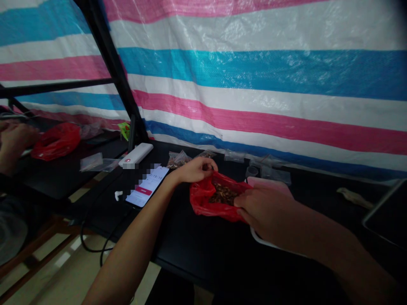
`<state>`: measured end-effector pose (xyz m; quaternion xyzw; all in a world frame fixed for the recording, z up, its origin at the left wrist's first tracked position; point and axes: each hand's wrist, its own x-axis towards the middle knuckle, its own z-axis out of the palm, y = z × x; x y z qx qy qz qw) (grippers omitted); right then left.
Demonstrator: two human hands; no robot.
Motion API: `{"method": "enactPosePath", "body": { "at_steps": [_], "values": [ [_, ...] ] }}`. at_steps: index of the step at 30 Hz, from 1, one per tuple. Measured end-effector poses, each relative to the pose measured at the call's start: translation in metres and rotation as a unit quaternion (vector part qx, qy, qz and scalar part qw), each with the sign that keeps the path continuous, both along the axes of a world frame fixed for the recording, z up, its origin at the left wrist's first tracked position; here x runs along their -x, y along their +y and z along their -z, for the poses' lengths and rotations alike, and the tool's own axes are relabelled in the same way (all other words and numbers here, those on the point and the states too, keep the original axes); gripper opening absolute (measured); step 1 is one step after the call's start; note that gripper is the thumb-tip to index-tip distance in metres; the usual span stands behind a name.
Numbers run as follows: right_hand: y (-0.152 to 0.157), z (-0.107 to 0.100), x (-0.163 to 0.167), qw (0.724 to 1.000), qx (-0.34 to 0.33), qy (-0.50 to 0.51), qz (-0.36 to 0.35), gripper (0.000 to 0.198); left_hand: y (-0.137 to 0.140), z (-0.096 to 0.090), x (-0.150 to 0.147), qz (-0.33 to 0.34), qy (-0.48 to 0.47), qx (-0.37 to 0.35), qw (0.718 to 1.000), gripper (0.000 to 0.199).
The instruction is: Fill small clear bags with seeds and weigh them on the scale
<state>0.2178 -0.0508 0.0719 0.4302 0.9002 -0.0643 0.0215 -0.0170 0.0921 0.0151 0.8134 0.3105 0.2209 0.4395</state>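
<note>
On the black table, a red plastic bag (200, 205) lies with its mouth spread apart, showing a heap of small brown dried pieces (222, 195) inside. My left hand (199, 168) is closed on the bag's far left rim, thumb and fingers pinched together. At the bag's right side my right hand (257, 207) is closed over the edge, its fingertips beside the brown pieces; whether it also holds some of them is hidden. A pale pink-and-white tray or board (273, 185) is partly covered by my right hand and forearm.
Small clear bags with brown pieces (179, 159) and clear bags (235, 156) lie along the back. A phone (149, 186), white power bank (136, 154) and cable are left. A clear cup (251, 171) stands behind. Beyond the black frame (108, 55), another person's hand (15, 137) is near another red bag (57, 142).
</note>
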Motion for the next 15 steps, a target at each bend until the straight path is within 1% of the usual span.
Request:
{"method": "enactPosePath", "body": {
  "at_steps": [3, 5, 6, 9, 11, 12, 13, 14, 15],
  "values": [
    [0.002, 0.001, -0.009, 0.998, -0.011, 0.048, -0.033, 0.035, -0.003, -0.008, -0.001, -0.02, -0.087, 0.009, 0.996, 0.013],
    [0.001, -0.001, -0.007, 0.997, -0.016, 0.07, -0.031, 0.04, -0.005, -0.011, -0.002, -0.016, -0.115, 0.016, 0.993, 0.012],
    [-0.001, -0.002, -0.005, 0.997, -0.017, 0.076, -0.028, 0.039, -0.005, -0.011, -0.003, -0.01, -0.121, 0.016, 0.992, 0.012],
    [-0.008, -0.006, 0.0, 0.998, 0.007, 0.066, -0.021, 0.028, -0.006, -0.01, -0.004, 0.013, -0.107, -0.004, 0.994, 0.014],
    [-0.011, -0.011, 0.003, 0.996, 0.04, 0.072, -0.021, 0.022, -0.005, -0.009, -0.004, 0.006, -0.06, -0.047, 0.997, 0.014],
    [-0.011, -0.014, 0.004, 0.995, 0.056, 0.082, -0.022, 0.02, -0.004, -0.008, -0.003, -0.017, -0.028, -0.088, 0.996, 0.014],
    [-0.01, -0.016, 0.005, 0.993, 0.07, 0.094, -0.025, 0.021, -0.003, -0.008, -0.002, -0.06, 0.009, -0.141, 0.988, 0.014],
    [-0.008, -0.019, 0.006, 0.991, 0.078, 0.104, -0.028, 0.022, -0.001, -0.006, -0.001, -0.119, 0.049, -0.198, 0.972, 0.016],
    [-0.004, -0.021, 0.006, 0.99, 0.079, 0.11, -0.029, 0.024, 0.0, -0.004, 0.0, -0.185, 0.092, -0.252, 0.945, 0.019]
  ]
}}
